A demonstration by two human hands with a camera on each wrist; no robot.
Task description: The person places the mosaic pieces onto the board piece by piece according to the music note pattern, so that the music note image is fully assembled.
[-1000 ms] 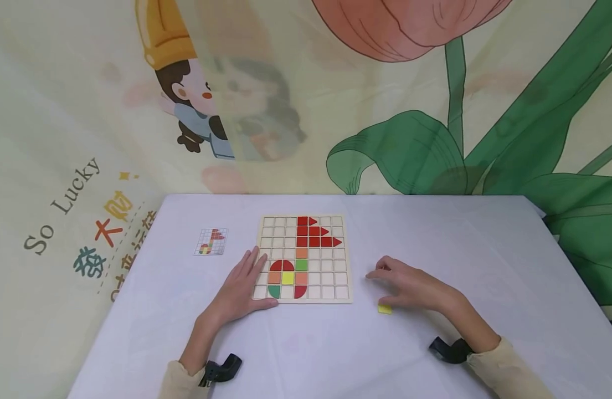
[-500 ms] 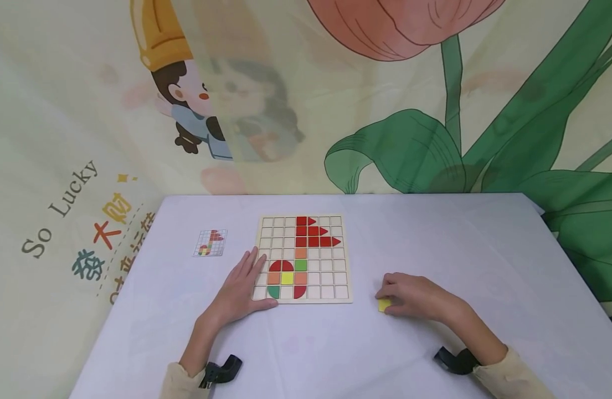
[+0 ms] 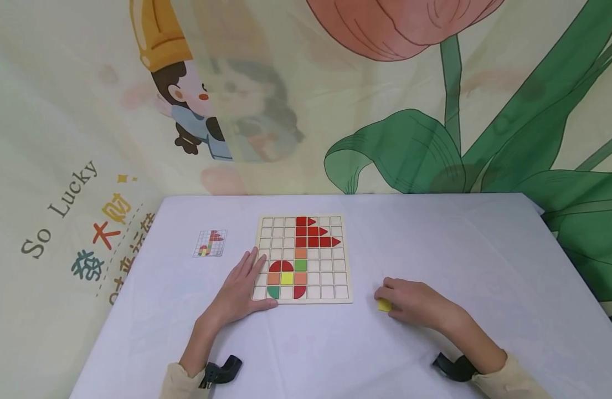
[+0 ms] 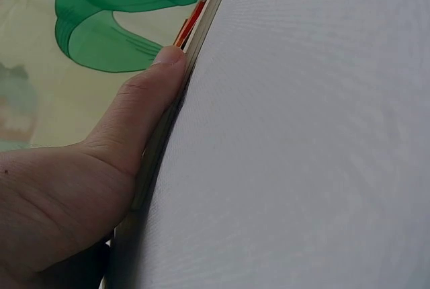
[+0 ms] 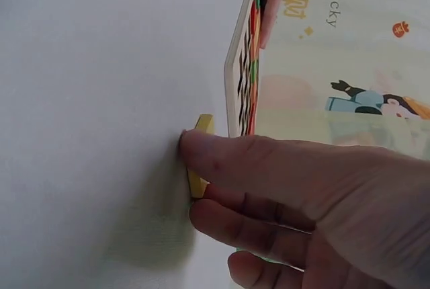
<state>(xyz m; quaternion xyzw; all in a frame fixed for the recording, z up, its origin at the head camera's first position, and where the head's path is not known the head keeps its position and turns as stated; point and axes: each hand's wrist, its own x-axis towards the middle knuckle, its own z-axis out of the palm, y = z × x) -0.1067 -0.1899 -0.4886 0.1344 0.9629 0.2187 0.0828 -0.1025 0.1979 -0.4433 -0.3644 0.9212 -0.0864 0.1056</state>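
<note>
A wooden grid board (image 3: 333, 277) with red, orange, green, yellow squares and curved or pointed tiles lies on the white table. My left hand (image 3: 236, 285) rests along its left side and near-left corner, fingers straight and spread. In the left wrist view, the left thumb (image 4: 134, 111) lies on the board's near edge. To the right of the board, my right hand (image 3: 417, 302) pinches a yellow tile (image 3: 384, 305) down at the tabletop. The right wrist view has the thumb across this yellow tile (image 5: 204, 123), with curled fingers behind it; part of the tile is hidden.
A small pattern card (image 3: 210, 243) with a coloured grid picture lies left of the board. Behind the table (image 3: 435, 233) hangs a printed cloth backdrop (image 3: 286, 111). Black wrist devices (image 3: 223, 370) sit on both forearms.
My right hand has come down and toward me, and its fingers have closed around the yellow tile. The left hand and the board stay in place.
</note>
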